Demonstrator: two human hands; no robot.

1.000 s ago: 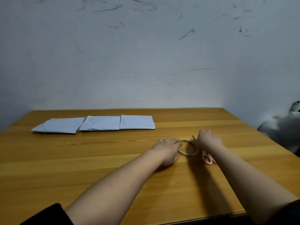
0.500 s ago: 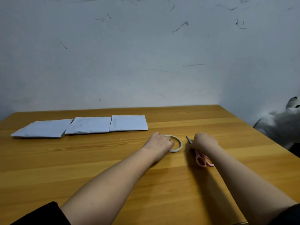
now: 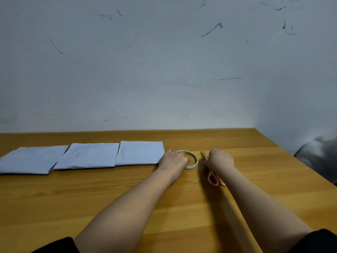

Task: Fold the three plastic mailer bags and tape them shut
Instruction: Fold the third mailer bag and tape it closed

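Three folded pale blue mailer bags lie side by side on the wooden table [image 3: 255, 161]: the left bag [image 3: 31, 159], the middle bag [image 3: 87, 156] and the right bag [image 3: 139, 152]. Just right of them lies a white tape roll [image 3: 193, 162]; my left hand [image 3: 174, 160] holds its near-left rim with curled fingers. My right hand [image 3: 218, 159] rests curled over pink-handled scissors [image 3: 213, 178] that lie flat, blades pointing away. The hand hides the scissors' middle.
A scuffed white wall stands right behind the table. A grey bundle [image 3: 317, 157] sits off the table's right edge. Bare wood stretches in front of the bags and to the right of the scissors.
Both hands moved away from me and left, sliding the tape roll and the scissors nearer the bags. The roll and scissors now lie further apart. The camera turned right.
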